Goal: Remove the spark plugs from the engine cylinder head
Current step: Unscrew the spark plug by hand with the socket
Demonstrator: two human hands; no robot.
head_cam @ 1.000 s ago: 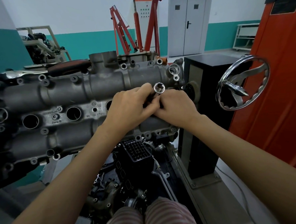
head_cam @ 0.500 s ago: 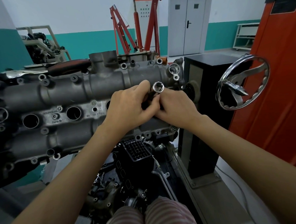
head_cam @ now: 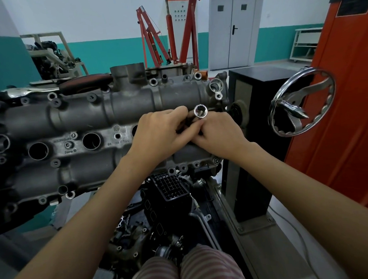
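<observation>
From the head camera, a grey engine cylinder head (head_cam: 88, 121) stretches across the left and middle of the scene, mounted on a stand. Along its middle strip sit round open wells (head_cam: 91, 140), two plainly visible on the left. Both hands meet at the right end of that strip. The left hand (head_cam: 159, 136) has its fingers curled round the dark shaft of a socket tool (head_cam: 200, 111), and the right hand (head_cam: 219, 135) pinches the same shaft from the right, its fingertips touching those of the left. The tool's chrome open end pokes up just above the knuckles, facing the camera. No spark plug itself can be seen; whatever lies below the tool is hidden by the hands. To the right stands a chrome handwheel (head_cam: 302, 103) on a black column (head_cam: 253, 135), with an orange cabinet (head_cam: 347, 109) beyond it. Far behind, a red engine hoist (head_cam: 152, 40) stands before a grey double door (head_cam: 233, 25). Striped trousers (head_cam: 185, 269) show at the near edge.
</observation>
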